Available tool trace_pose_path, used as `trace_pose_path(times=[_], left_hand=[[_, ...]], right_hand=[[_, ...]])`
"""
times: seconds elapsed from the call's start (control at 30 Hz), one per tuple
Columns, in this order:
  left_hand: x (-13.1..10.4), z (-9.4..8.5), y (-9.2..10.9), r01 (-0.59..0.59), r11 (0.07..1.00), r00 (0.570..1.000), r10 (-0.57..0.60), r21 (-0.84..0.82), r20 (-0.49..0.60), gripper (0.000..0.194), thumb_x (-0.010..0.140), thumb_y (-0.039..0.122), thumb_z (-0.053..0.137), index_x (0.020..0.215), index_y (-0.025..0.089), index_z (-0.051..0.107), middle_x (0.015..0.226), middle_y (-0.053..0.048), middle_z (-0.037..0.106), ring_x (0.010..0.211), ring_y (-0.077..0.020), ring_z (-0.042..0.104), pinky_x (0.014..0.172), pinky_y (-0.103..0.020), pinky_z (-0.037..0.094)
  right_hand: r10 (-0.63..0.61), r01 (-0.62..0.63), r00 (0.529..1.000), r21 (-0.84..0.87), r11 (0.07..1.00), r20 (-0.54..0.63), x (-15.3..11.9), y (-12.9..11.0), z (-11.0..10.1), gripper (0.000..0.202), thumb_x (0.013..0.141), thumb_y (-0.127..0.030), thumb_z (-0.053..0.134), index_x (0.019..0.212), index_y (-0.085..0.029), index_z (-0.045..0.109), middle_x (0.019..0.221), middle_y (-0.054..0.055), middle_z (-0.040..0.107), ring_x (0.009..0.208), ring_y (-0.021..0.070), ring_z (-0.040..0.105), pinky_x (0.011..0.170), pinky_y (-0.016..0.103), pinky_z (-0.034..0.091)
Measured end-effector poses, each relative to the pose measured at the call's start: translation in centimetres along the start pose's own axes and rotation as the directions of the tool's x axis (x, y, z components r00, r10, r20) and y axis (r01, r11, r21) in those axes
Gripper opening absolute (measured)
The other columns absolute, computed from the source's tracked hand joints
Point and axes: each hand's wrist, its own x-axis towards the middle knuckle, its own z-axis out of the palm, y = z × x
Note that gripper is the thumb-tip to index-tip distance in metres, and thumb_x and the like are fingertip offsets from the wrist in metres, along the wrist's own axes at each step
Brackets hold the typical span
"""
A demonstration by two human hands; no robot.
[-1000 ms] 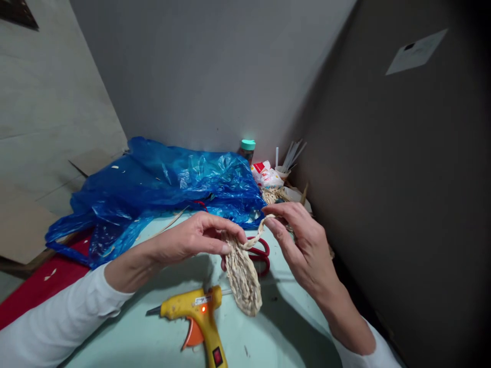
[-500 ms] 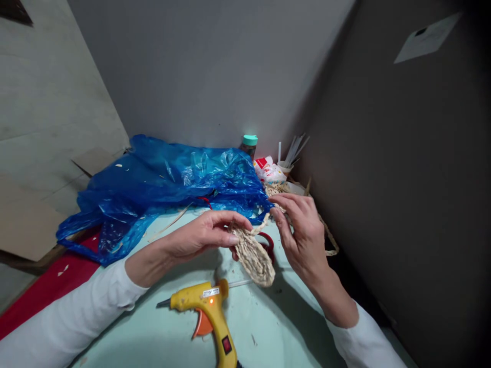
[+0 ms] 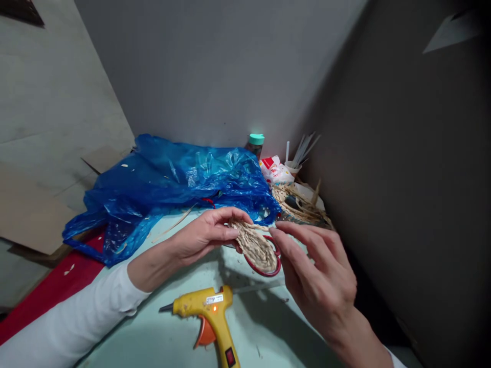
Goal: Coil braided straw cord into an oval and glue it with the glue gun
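Observation:
My left hand pinches one end of an oval coil of pale braided straw, thumb on top and fingers behind. A loose end of the braid runs from the coil's upper edge to my right hand, whose thumb and forefinger are closed on it. Behind and below the coil, red-handled scissors lie on the table, partly covered by it. Nearer to me, a yellow glue gun lies on its side with its orange light on and its nozzle pointing left.
A crumpled blue plastic bag spreads across the back of the pale green table. At the back right are a green-lidded jar, a cup of glue sticks and a heap of woven straw. A dark wall rises on the right.
My right hand has moved down and towards me, drawing the braid out along the coil's edge. The coil has tilted slightly and more of the red scissor handles shows. The view has shifted a little.

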Motion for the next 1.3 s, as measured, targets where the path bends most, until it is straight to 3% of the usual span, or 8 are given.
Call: trace_pose_path(times=[0.17, 0.37, 0.63, 0.77, 0.9, 1.1, 1.2, 1.3], left_hand=[[-0.3, 0.1, 0.3, 0.004, 0.982, 0.987, -0.035, 0.189, 0.16, 0.011, 0.092, 0.019, 0.061, 0.1, 0.017, 0.07, 0.088, -0.001, 0.067, 0.065, -0.011, 0.068, 0.069, -0.024, 0.053], [-0.2, 0.3, 0.4, 0.004, 0.951, 0.985, -0.056, 0.308, 0.162, 0.015, 0.088, 0.022, 0.069, 0.102, 0.017, 0.069, 0.081, -0.001, 0.069, 0.066, -0.0131, 0.068, 0.071, -0.026, 0.054], [0.2, 0.2, 0.0, 0.034, 0.963, 0.999, -0.044, 0.269, 0.03, 0.014, 0.086, 0.027, 0.073, 0.086, 0.014, 0.068, 0.07, 0.001, 0.063, 0.051, -0.0066, 0.058, 0.053, -0.018, 0.045], [0.2, 0.1, 0.1, 0.053, 0.974, 0.997, -0.062, 0.22, 0.037, 0.013, 0.085, 0.025, 0.073, 0.086, 0.014, 0.068, 0.074, 0.001, 0.063, 0.051, -0.0061, 0.058, 0.053, -0.018, 0.045], [-0.1, 0.4, 0.4, 0.083, 0.991, 0.994, -0.09, 0.106, 0.065, 0.012, 0.083, 0.023, 0.074, 0.085, 0.013, 0.068, 0.074, 0.001, 0.062, 0.051, -0.0064, 0.058, 0.049, -0.017, 0.046], [0.4, 0.0, 0.3, 0.101, 0.995, 0.993, -0.1, 0.015, -0.061, 0.009, 0.082, 0.018, 0.073, 0.085, 0.012, 0.067, 0.071, 0.001, 0.059, 0.053, -0.0066, 0.056, 0.047, -0.016, 0.049], [1.3, -1.5, -0.3, 0.092, 0.996, 0.992, -0.089, 0.02, -0.089, 0.009, 0.082, 0.016, 0.073, 0.088, 0.012, 0.068, 0.076, 0.0, 0.061, 0.054, -0.0053, 0.056, 0.049, -0.016, 0.05], [2.2, -3.1, -1.0, 0.085, 0.996, 0.991, -0.082, 0.022, -0.105, 0.009, 0.081, 0.017, 0.073, 0.087, 0.011, 0.068, 0.076, -0.001, 0.06, 0.053, -0.0053, 0.055, 0.049, -0.016, 0.049]], right_hand=[[0.029, -0.033, 0.995, 0.03, 0.999, 0.099, 0.0, 1.1, -0.5, 0.019, 0.102, -0.011, 0.055, 0.117, -0.015, 0.066, 0.115, 0.009, 0.068, 0.098, 0.0261, 0.057, 0.083, 0.044, 0.039], [0.001, -0.045, 0.964, 0.161, 0.986, 0.265, 1.0, 2.7, -0.1, 0.024, 0.102, -0.007, 0.045, 0.117, -0.015, 0.061, 0.107, 0.007, 0.068, 0.09, 0.0205, 0.058, 0.077, 0.038, 0.038], [-0.001, -0.058, 0.956, 0.191, 0.98, 0.293, 3.0, 3.9, 1.5, 0.026, 0.09, 0.002, 0.048, 0.105, -0.013, 0.064, 0.095, 0.005, 0.066, 0.081, 0.0192, 0.058, 0.072, 0.034, 0.039], [-0.025, -0.017, 0.964, 0.156, 0.988, 0.266, 5.0, 4.5, 2.6, 0.018, 0.095, -0.006, 0.051, 0.101, -0.014, 0.066, 0.092, 0.006, 0.068, 0.083, 0.0209, 0.06, 0.075, 0.035, 0.04], [-0.025, 0.006, 0.953, 0.064, 0.998, 0.303, 6.7, 5.0, 4.2, 0.018, 0.101, -0.017, 0.052, 0.112, -0.012, 0.065, 0.098, 0.01, 0.069, 0.09, 0.0258, 0.059, 0.081, 0.04, 0.038], [0.054, -0.057, 0.87, -0.009, 0.998, 0.491, 6.4, 5.5, 5.7, 0.05, 0.092, -0.021, 0.066, 0.136, -0.003, 0.052, 0.114, 0.017, 0.067, 0.103, 0.036, 0.058, 0.088, 0.05, 0.041], [0.099, -0.138, 0.811, 0.024, 0.99, 0.576, 5.1, 5.9, 4.8, 0.062, 0.088, -0.023, 0.068, 0.142, -0.003, 0.047, 0.125, 0.019, 0.063, 0.114, 0.0392, 0.056, 0.091, 0.054, 0.044], [0.136, -0.245, 0.769, 0.092, 0.965, 0.624, 3.5, 6.3, 3.0, 0.063, 0.092, -0.039, 0.068, 0.145, -0.011, 0.047, 0.135, 0.015, 0.058, 0.121, 0.035, 0.056, 0.097, 0.051, 0.047]])
